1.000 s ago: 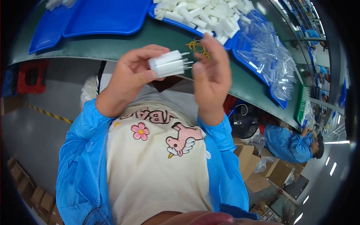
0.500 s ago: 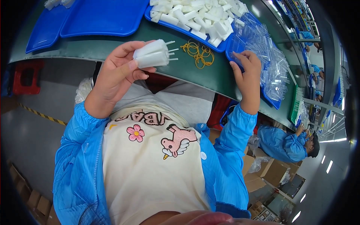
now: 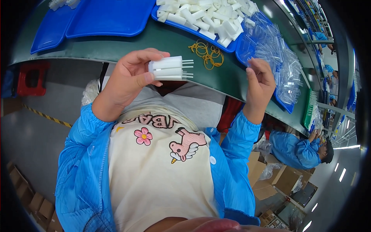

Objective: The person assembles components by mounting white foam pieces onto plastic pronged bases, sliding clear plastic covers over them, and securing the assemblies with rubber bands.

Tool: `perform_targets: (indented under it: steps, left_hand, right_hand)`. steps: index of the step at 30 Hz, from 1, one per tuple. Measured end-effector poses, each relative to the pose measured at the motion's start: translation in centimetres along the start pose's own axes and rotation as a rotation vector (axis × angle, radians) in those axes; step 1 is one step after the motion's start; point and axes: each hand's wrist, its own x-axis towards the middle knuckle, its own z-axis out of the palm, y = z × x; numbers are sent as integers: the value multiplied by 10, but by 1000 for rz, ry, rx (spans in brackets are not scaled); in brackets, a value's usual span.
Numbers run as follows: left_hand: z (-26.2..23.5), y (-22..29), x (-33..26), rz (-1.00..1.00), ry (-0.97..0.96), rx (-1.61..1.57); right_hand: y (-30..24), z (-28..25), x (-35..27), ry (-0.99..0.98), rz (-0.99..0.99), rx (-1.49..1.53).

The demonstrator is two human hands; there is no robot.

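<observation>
1. Above the lap, just off the near edge of the green bench (image 3: 116,50), a small bundle of white plastic plugs (image 3: 167,68) is held in the left hand (image 3: 129,79); thin metal pins are seen projecting from its right end.
2. Left fingers (image 3: 148,55): clenched around the bundle, thumb below, the others curled over the top and back.
3. Right hand (image 3: 259,83): raised beside the bench edge, well apart from the bundle. Its fingers are loosely curled; whether anything small is pinched between them cannot be told.
4. Handling, as judged: the bundle is taken to be light and stiff, its plastic smooth and somewhat slippery. The separate pieces may slide against one another if the grip is slackened. The pins are judged thin and liable to bend, so hold is best taken on the plastic bodies, across the broad sides, never on the pins.
5. Yellow rubber bands (image 3: 206,54): a loose heap lying on the bench, between the two hands and a little beyond them.
6. Blue tray (image 3: 193,28): set on the bench beyond the bands, filled with loose white plastic pieces (image 3: 208,15).
7. Clear plastic bags (image 3: 276,50): piled to the right of that tray.
8. Empty blue trays (image 3: 104,17): placed at the left of the bench.
</observation>
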Motion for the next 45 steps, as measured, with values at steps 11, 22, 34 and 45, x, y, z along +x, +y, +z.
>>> perform_targets:
  steps: [11, 22, 34, 45]
  left_hand:
    - [7, 1, 3, 96, -53, 47]
    - [5, 2, -1, 76, -31, 132]
    - [9, 17, -1, 75, -52, 205]
    - [20, 46, -3, 23, -31, 650]
  right_hand:
    - [-56, 80, -40, 30, 290, 626]
    - [-56, 81, -40, -173, 220, 535]
    - [-51, 96, -54, -63, 195, 590]
    - [-50, 107, -57, -41, 69, 499]
